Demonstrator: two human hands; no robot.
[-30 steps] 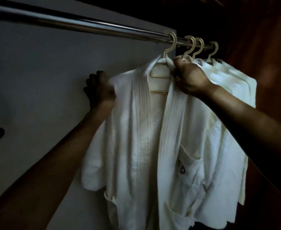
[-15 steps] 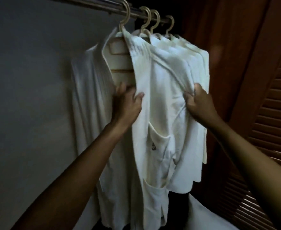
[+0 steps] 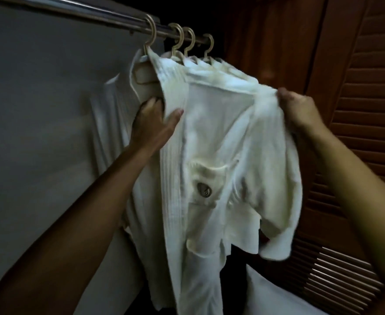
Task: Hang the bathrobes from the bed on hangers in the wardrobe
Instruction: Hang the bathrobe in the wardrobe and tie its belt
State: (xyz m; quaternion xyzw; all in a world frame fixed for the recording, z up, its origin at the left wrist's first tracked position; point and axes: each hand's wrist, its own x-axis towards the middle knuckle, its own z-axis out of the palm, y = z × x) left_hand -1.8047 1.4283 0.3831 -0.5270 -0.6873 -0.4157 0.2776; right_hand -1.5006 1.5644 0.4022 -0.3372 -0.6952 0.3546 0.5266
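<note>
Several white bathrobes hang on cream hangers from the metal rail [image 3: 78, 12] inside the wardrobe. The front bathrobe [image 3: 209, 142] hangs on the nearest hanger [image 3: 149, 35] and shows a chest pocket with a small dark emblem. My left hand [image 3: 152, 123] holds its ribbed collar band just below the hanger, thumb on the front. My right hand [image 3: 298, 108] grips the robe's right shoulder and sleeve and holds it out to the right. The other robes [image 3: 212, 64] are bunched close behind it.
A grey back wall [image 3: 39, 110] fills the left. A brown louvered wardrobe door [image 3: 357, 133] stands at the right. A white cloth surface [image 3: 277, 296] shows at the bottom right.
Both hands came down from the hanger top to the robe's front. The right hand has since lifted the sleeve up and out to the right. The camera has moved closer.
</note>
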